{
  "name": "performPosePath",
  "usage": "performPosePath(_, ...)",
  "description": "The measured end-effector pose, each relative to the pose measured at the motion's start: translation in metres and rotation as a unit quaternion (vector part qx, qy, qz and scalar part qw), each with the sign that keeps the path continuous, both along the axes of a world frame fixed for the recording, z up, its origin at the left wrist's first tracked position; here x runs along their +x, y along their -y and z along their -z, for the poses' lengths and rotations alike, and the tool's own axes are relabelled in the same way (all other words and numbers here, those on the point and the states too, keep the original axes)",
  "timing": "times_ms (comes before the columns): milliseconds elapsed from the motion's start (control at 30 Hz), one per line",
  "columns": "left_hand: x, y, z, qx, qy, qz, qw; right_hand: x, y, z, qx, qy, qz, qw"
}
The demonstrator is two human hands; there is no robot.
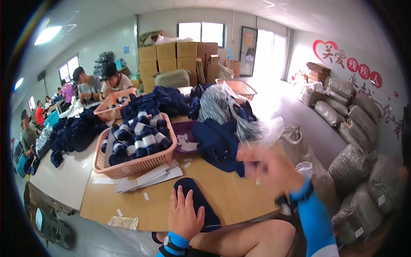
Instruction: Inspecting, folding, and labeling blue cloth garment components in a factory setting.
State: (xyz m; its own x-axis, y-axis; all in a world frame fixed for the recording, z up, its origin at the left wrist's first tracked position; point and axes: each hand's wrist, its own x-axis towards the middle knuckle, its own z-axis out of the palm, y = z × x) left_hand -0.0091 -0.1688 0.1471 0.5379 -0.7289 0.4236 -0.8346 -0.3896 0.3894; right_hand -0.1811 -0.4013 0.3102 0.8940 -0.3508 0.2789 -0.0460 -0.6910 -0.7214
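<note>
My left hand [184, 212] lies flat on a dark navy sock-like piece of fabric [200, 205] at the table's front edge, fingers stretched out. My right hand [274, 167] is raised over the table's right side, near a heap of navy fabric [216, 143] and a clear plastic bag [214, 105]. Motion smears its fingers, so I cannot make out whether they hold anything. Left of the heap stands a pink basket [139, 169] full of rolled navy bundles with white paper bands. A purple tray [179, 128] with white slips sits behind it.
White paper strips [150, 177] lie before the basket, with loose slips about the table [244, 199]. More navy piles [72, 135] and another pink basket [109, 111] stand beyond. Stuffed sacks [353, 165] line the right side. Cartons [167, 51] are stacked behind; co-workers [87, 85] sit at left.
</note>
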Motion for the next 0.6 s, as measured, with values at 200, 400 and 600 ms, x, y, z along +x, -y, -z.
performPosePath(200, -0.007, 0.007, -0.02, 0.005, -0.038, 0.051, 0.998, 0.116, 0.252, 0.056, -0.265, 0.079, 0.274, 0.921)
performPosePath(400, 0.003, 0.002, -0.006, 0.082, -0.073, 0.058, 0.992, 0.143, 0.289, 0.113, -0.186, -0.143, 0.314, 0.92)
performPosePath(600, 0.001, 0.004, -0.027, 0.049, -0.063, 0.072, 0.994, 0.12, 0.279, 0.089, -0.205, 0.139, 0.407, 0.879)
